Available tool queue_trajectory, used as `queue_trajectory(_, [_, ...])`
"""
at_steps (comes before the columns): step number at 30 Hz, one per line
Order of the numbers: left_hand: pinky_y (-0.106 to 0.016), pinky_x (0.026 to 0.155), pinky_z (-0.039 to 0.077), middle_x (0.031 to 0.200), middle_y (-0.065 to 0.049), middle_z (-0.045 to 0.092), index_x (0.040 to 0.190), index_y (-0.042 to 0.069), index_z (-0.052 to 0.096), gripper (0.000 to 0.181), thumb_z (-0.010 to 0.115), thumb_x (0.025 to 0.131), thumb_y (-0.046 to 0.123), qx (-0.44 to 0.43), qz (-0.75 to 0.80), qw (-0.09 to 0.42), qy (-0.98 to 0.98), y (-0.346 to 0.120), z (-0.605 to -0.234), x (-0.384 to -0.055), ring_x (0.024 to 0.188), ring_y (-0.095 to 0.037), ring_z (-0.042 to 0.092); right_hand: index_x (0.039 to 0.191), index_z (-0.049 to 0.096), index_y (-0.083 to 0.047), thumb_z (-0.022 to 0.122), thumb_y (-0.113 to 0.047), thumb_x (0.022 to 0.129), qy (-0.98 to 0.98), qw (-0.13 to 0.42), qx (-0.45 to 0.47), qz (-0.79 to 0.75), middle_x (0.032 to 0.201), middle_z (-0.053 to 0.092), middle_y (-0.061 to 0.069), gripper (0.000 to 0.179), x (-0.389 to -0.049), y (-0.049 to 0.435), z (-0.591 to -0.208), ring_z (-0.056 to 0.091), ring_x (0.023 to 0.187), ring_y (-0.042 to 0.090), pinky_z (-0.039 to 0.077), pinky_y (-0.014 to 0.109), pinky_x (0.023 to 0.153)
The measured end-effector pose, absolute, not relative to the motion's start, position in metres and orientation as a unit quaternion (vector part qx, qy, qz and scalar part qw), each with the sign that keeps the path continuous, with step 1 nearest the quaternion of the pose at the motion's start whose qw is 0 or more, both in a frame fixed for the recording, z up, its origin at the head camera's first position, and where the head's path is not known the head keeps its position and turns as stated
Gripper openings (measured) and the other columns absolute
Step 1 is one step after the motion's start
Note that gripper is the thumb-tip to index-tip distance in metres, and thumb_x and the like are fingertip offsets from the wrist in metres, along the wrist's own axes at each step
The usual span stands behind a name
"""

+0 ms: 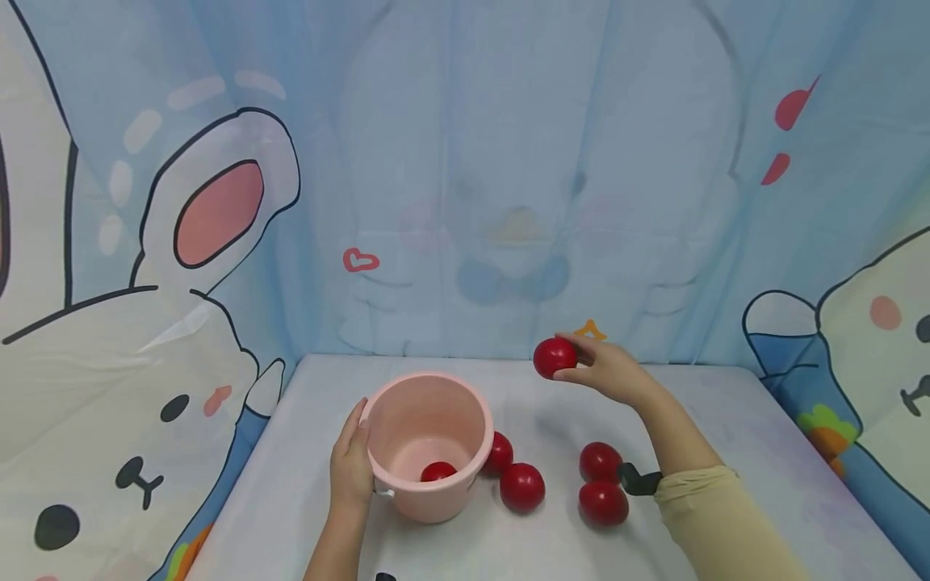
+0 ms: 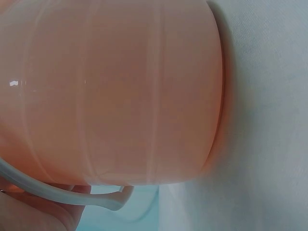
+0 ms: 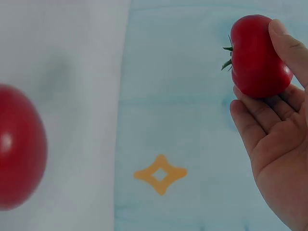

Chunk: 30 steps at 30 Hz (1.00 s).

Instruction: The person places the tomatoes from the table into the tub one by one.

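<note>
My right hand (image 1: 609,371) holds a red tomato (image 1: 555,358) up above the far side of the table, pinched between thumb and fingers. Small green sepals show on this tomato (image 3: 260,57) in the right wrist view. A pink bucket (image 1: 429,420) stands upright on the table, its mouth tilted toward the head camera. At the bucket's left side, my left hand (image 1: 352,468) grips it by the rim. Inside, near the bottom, lies one tomato (image 1: 438,471). The white handle (image 2: 62,195) hangs down the bucket's side, across the left fingers in the left wrist view.
Right of the bucket lie two tomatoes, one (image 1: 521,487) in front and another (image 1: 499,453) partly hidden by the bucket. Two more, a rear one (image 1: 600,462) and a front one (image 1: 604,503), lie below the right forearm. A printed curtain (image 1: 450,161) hangs behind the white table (image 1: 538,549).
</note>
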<state>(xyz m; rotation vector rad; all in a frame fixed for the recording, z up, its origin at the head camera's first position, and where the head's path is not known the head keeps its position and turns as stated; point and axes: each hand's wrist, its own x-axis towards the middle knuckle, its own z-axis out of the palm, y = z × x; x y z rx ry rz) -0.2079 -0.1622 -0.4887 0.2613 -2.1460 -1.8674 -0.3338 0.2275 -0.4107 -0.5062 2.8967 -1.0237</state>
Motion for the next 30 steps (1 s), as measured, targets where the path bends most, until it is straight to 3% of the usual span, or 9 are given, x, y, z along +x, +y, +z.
queue_trajectory(15, [-0.05,0.115,0.036,0.158,0.009,0.038,0.151,0.036,0.038,0.047,0.032,0.105,0.048,0.091,-0.654,0.137,-0.738,-0.163,-0.488,-0.207,0.15,-0.024,0.031,0.15,0.042,-0.026,0.076,-0.056,0.079,0.92,0.018,-0.207,-0.333,0.147,0.053,0.009,0.085,-0.327,0.196,-0.384,0.052,0.134,0.035,0.054,0.05,0.097])
queue_trajectory(22, [-0.052,0.116,0.035,0.158,0.008,0.038,0.151,0.035,0.038,0.047,0.032,0.106,0.046,0.094,-0.657,0.13,-0.737,-0.163,-0.486,-0.208,0.15,-0.025,0.029,0.151,0.04,-0.028,0.075,-0.059,0.078,0.913,0.028,-0.231,-0.336,0.152,0.047,0.006,0.086,-0.321,0.179,-0.373,0.047,0.139,0.032,0.051,0.051,0.101])
queue_trajectory(30, [-0.052,0.116,0.035,0.157,0.007,0.04,0.15,0.036,0.039,0.046,0.032,0.106,0.044,0.093,-0.657,0.133,-0.736,-0.164,-0.487,-0.209,0.15,-0.025,0.031,0.148,0.043,-0.036,0.076,-0.062,0.075,0.912,0.021,-0.253,-0.321,0.149,0.051,0.001,0.084,-0.316,0.16,-0.363,0.051,0.137,0.026,0.052,0.049,0.102])
